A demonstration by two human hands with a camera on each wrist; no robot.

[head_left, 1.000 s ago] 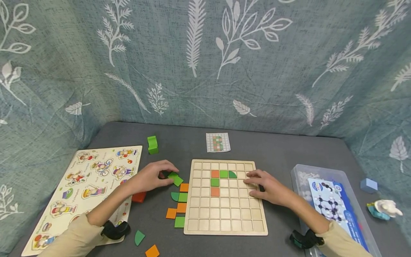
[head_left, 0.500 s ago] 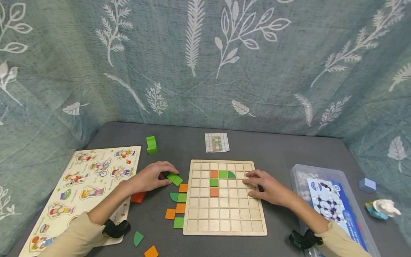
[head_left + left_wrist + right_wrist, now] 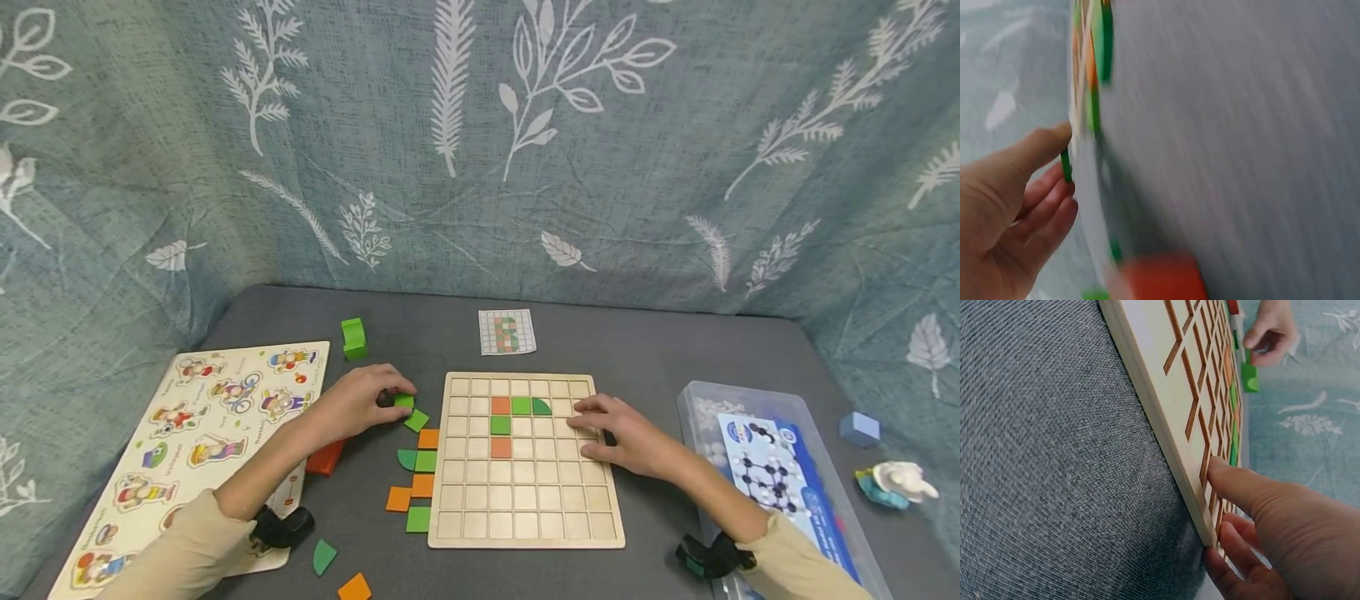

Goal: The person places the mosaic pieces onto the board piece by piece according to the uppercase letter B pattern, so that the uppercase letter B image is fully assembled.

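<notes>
My left hand (image 3: 396,399) pinches a small green square tile (image 3: 404,401) just left of the wooden grid board (image 3: 525,517). In the blurred left wrist view, thumb and fingers (image 3: 1054,140) close on the thin green tile (image 3: 1066,165). A second green tile (image 3: 417,420) lies on the table right below it. My right hand (image 3: 592,421) rests on the board's right side with fingers (image 3: 1241,487) laid along its rim. Orange (image 3: 501,406), green (image 3: 522,406) and quarter-round green (image 3: 542,407) tiles sit in the board's cells.
Loose orange and green tiles (image 3: 424,461) lie left of the board, with a red block (image 3: 326,457) and a picture peg puzzle (image 3: 210,417) beyond them. A pattern card (image 3: 507,332) and green block (image 3: 353,337) lie behind. A plastic box (image 3: 780,475), blue cube (image 3: 858,429) and toy figure (image 3: 896,485) stand at the right.
My left hand's fingers have closed on one green tile and drawn it slightly back and left, away from the other green tile. The right hand has stayed on the board.
</notes>
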